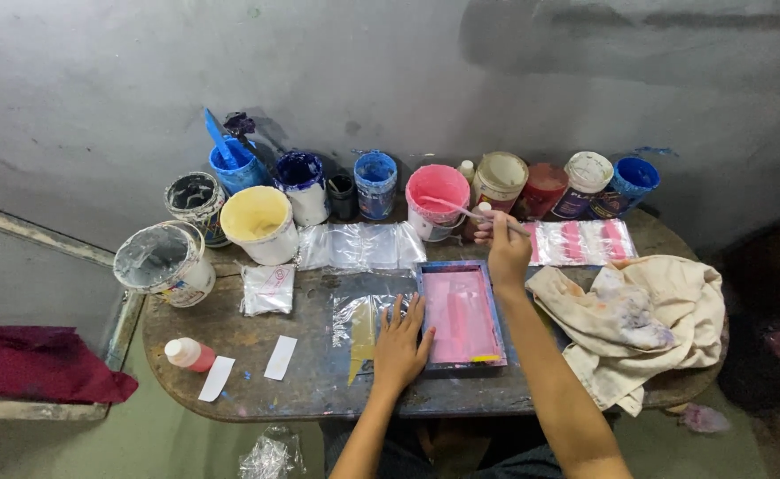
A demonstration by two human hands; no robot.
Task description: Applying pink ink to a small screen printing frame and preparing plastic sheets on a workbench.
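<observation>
Rounded worktable (319,390) stained with paint, set against a grey wall. Its near edge and the person's body are cut off below. Left hand (400,341) lies flat, fingers spread, on a clear plastic sheet (359,310), just beside the blue-framed pink screen (461,315); the screen's long axis runs away from the person. Right hand (507,253) grips a thin stick (474,213), its tip inside the pink paint tub (436,200), stick angled up-left. About eleven paint pots along the wall; those at the far right overlap and are hard to count. Two white paper strips (248,368), one crumpled cloth (647,319).
</observation>
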